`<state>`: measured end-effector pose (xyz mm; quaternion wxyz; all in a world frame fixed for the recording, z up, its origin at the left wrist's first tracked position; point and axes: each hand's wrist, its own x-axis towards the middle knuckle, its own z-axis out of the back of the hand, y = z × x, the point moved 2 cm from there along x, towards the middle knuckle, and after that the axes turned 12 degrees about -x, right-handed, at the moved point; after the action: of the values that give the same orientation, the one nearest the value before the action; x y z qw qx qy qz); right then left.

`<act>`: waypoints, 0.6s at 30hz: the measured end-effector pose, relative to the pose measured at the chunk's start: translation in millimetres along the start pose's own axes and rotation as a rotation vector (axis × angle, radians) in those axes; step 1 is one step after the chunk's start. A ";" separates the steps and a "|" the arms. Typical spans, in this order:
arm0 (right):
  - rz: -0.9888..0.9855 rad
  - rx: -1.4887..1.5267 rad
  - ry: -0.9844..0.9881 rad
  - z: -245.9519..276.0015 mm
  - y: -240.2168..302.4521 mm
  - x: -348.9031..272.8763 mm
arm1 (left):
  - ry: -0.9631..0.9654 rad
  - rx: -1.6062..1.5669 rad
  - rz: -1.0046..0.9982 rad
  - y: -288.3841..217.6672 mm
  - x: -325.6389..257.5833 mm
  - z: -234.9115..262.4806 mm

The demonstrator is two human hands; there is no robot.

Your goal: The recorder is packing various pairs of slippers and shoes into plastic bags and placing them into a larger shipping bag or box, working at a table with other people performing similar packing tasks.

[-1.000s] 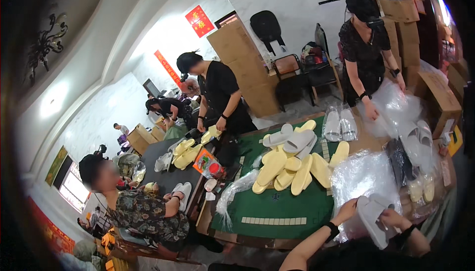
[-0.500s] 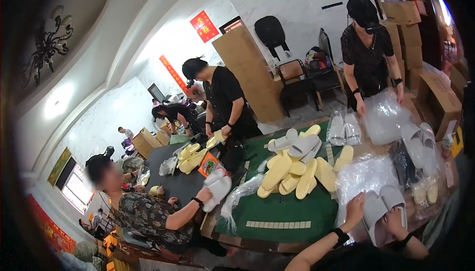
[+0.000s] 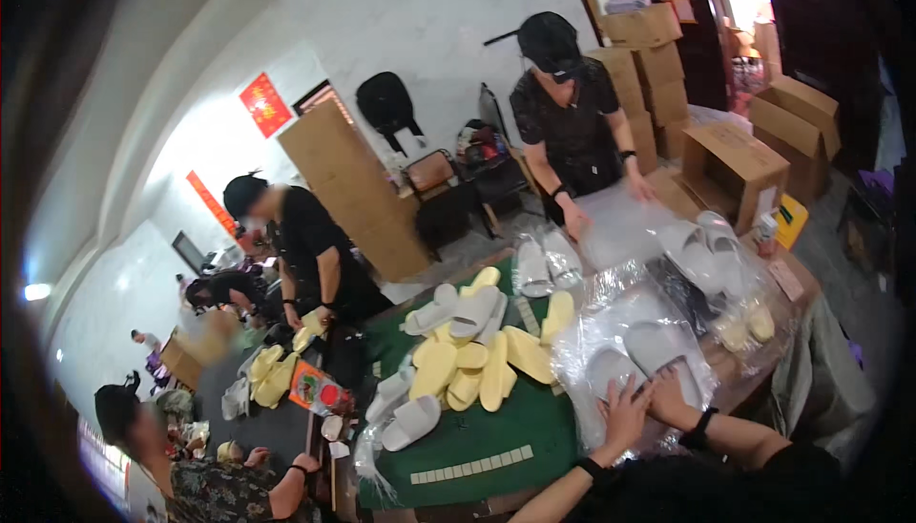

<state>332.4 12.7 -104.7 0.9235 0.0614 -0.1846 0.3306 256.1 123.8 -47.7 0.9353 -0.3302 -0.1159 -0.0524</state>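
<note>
Two grey slippers (image 3: 655, 344) are apparently being positioned on clear plastic (image 3: 573, 344), touched by the left hand (image 3: 625, 415), fingers spread, and right hand (image 3: 676, 397), whose finger state cannot be told; steady alignment seems called for.

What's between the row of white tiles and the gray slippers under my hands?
In the head view, bare green mat lies nearest the white tiles, then the edge of the clear plastic spread around the gray slippers.
</note>
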 end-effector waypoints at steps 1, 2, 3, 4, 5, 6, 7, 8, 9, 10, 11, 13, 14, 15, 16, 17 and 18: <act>-0.030 0.018 -0.029 6.0 3.6 2.5 | 0.049 0.003 -0.008 -0.3 0.0 3.1; -0.055 0.040 -0.061 7.1 7.8 4.8 | 0.083 -0.017 -0.038 3.3 -2.7 2.1; -0.085 0.052 -0.092 8.0 7.3 5.4 | 0.119 -0.044 -0.076 6.3 -3.9 -2.5; -0.126 0.014 -0.045 3.8 5.5 7.9 | 0.152 -0.072 -0.112 7.6 -6.5 -7.1; -0.161 -0.021 0.002 -3.4 3.8 11.4 | 0.101 -0.146 -0.151 5.8 -10.7 -8.9; -0.188 -0.057 0.051 -2.8 2.8 14.0 | 0.044 -0.221 -0.184 2.9 -14.9 -10.3; -0.153 -0.029 0.038 0.2 2.4 14.9 | -0.016 -0.296 -0.214 0.7 -19.3 -10.5; -0.127 -0.004 0.035 4.3 0.7 14.4 | -0.030 -0.156 -0.222 -6.0 -23.9 -2.1; -0.097 0.033 0.022 12.2 4.6 19.9 | -0.109 -0.072 -0.152 -7.0 -25.6 8.6; -0.038 -0.004 0.014 22.2 8.4 22.4 | -0.186 0.013 -0.081 -7.2 -27.2 17.4; 0.023 -0.041 0.002 40.9 14.6 25.0 | -0.265 0.101 -0.011 -5.3 -30.5 24.2; -0.097 -0.033 0.081 30.6 12.4 22.5 | -0.384 -0.167 0.086 24.6 -23.7 17.1; -0.113 0.103 0.010 27.7 12.2 22.3 | -0.445 -0.295 0.137 35.8 -19.9 19.4; -0.130 0.239 -0.061 25.5 11.6 21.4 | -0.356 -0.404 0.161 42.6 -22.5 18.1; -0.182 0.203 -0.021 19.4 12.8 22.4 | -0.264 -0.513 0.186 48.7 -26.3 16.8; -0.231 0.168 0.016 14.8 17.3 28.1 | -0.174 -0.618 0.209 52.7 -28.8 16.9; -0.281 0.133 0.053 11.7 20.3 31.5 | -0.155 -0.519 0.140 50.5 -34.2 18.8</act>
<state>338.5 44.3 -82.1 0.9591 0.1389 -0.1273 0.2113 228.3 175.6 -72.6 0.8091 -0.5689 -0.1466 0.0101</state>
